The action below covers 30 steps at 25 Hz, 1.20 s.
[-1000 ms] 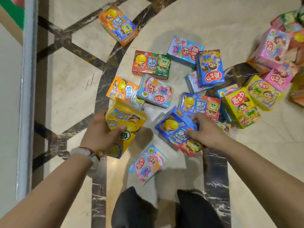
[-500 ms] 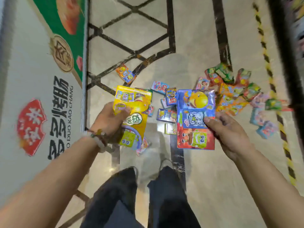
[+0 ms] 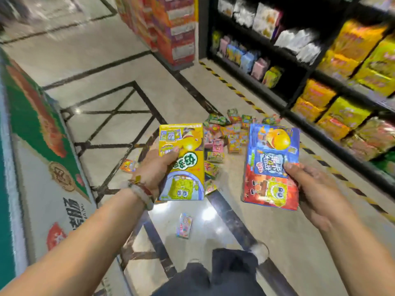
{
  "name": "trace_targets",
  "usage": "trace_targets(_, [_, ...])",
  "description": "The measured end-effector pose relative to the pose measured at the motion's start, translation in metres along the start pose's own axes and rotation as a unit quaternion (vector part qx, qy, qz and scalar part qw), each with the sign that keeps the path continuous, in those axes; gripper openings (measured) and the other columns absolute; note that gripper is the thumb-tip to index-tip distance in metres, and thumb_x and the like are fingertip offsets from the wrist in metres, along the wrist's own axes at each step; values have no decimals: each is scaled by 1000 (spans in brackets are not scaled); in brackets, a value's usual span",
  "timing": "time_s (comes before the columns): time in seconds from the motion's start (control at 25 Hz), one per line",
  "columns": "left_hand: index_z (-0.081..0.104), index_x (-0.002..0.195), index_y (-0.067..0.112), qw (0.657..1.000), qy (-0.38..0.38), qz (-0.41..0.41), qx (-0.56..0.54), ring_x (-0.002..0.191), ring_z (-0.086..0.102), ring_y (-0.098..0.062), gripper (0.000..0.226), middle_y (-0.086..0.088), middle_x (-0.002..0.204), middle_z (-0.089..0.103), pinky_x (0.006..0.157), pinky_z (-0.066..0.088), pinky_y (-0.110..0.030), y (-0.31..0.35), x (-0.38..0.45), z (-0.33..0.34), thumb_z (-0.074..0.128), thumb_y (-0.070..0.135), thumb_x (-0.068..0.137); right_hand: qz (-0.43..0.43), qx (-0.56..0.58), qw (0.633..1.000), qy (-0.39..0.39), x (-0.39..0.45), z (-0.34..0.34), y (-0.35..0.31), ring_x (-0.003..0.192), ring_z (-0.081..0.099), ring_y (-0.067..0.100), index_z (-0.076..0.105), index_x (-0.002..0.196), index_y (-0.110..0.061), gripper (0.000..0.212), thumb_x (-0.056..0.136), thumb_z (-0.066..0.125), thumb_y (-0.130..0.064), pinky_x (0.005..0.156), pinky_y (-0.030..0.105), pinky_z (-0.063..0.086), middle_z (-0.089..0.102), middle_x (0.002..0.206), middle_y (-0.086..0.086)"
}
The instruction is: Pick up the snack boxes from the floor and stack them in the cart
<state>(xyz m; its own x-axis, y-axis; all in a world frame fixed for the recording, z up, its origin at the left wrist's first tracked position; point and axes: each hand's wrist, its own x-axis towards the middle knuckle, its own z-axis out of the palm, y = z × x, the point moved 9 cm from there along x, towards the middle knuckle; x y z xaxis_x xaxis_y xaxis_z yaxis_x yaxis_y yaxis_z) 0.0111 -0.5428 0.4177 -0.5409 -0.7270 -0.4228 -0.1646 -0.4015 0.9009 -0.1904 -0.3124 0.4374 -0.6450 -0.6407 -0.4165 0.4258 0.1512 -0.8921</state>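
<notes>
My left hand (image 3: 152, 174) grips a yellow snack box (image 3: 183, 167) by its left edge, thumb across the front. My right hand (image 3: 312, 184) holds a blue and red snack box (image 3: 267, 167) by its right edge, thumb on the front. Both boxes are upright at chest height, side by side with a gap between them. Behind and below them a pile of several snack boxes (image 3: 226, 133) lies on the marble floor. One pale box (image 3: 184, 225) lies alone near my feet, and an orange box (image 3: 128, 165) lies to the left. No cart is in view.
A white and green display unit (image 3: 42, 167) runs along the left. Black shelves (image 3: 310, 67) with snack bags fill the right, edged by yellow-black floor tape (image 3: 230, 86). A stack of red cartons (image 3: 171, 28) stands ahead. My legs and shoes (image 3: 235, 270) are at the bottom.
I have stood up from the floor with a box in each hand. The view lifted and swung right, bringing the shelves and cartons into sight. The pile now lies farther below.
</notes>
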Motion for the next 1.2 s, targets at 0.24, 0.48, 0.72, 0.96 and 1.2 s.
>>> trace_targets(0.24, [64,99,8,986,-140,-15,85,81,68,-30,22,-17,96,70,81,55,-50,-7,-66,129,62,27,88,-43,82,983,158,-129,-125,12,56,67,14,62,89,-3,12,83,62,-14,54,25,56,73,73,8])
trace_targets(0.48, [65,107,11,965,-244,-14,97,75,70,-29,21,-15,95,72,76,55,-50,-62,-161,304,60,22,89,-55,113,941,313,-269,-294,42,56,67,17,65,89,-4,10,86,62,-13,54,26,56,73,74,10])
trace_targets(0.72, [66,100,8,898,-415,-64,134,69,71,-27,19,-13,84,73,68,57,-48,-143,-295,497,55,19,91,-96,137,874,457,-442,-446,63,46,61,14,60,70,-12,18,87,61,-13,46,22,49,68,61,6])
trace_targets(0.96, [67,95,8,827,-519,-109,185,73,71,-32,20,-18,89,72,65,59,-46,-213,-400,617,56,22,89,-109,188,800,559,-557,-533,102,46,61,15,57,63,-12,24,86,61,-8,47,24,51,65,57,6])
trace_targets(1.2, [67,98,7,790,-558,-115,227,74,71,-32,22,-17,90,73,67,57,-43,-255,-452,712,59,24,85,-111,242,752,603,-595,-608,118,52,66,16,60,82,-5,9,82,64,-13,51,26,56,70,65,9])
